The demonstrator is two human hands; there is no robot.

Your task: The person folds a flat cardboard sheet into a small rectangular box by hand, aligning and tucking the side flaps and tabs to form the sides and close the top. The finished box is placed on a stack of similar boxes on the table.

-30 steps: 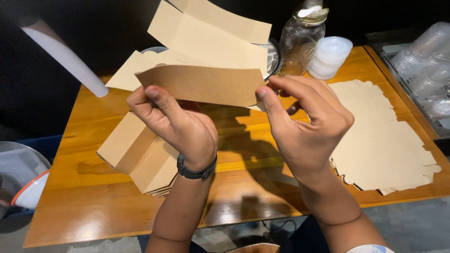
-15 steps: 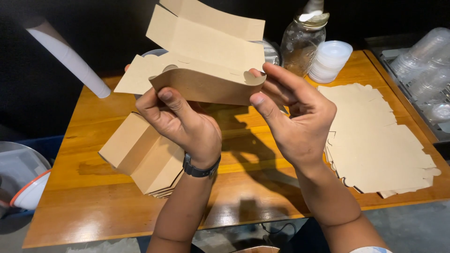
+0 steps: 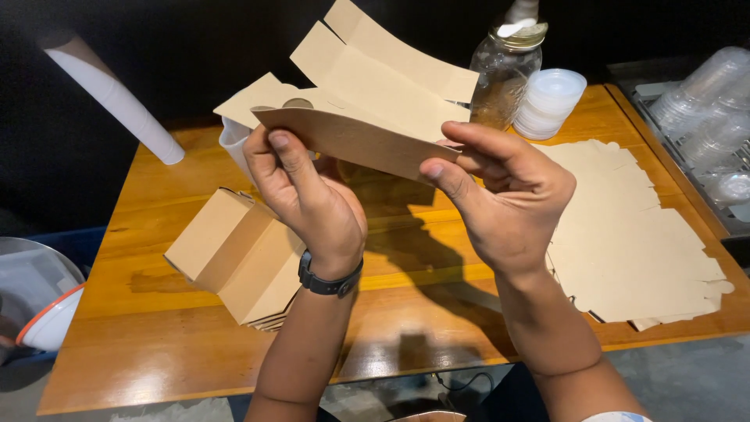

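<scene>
Both hands' fingers (image 3: 293, 156) pinch the kraft carton blank (image 3: 367, 117) — held mid-air.

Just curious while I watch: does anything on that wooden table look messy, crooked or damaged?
Nothing looks damaged or spilled. The stack of flat cardboard blanks is fanned unevenly, edges jagged at the table's right side. The pile of folded boxes sits skewed. Both hands hold a half-folded box.
</scene>
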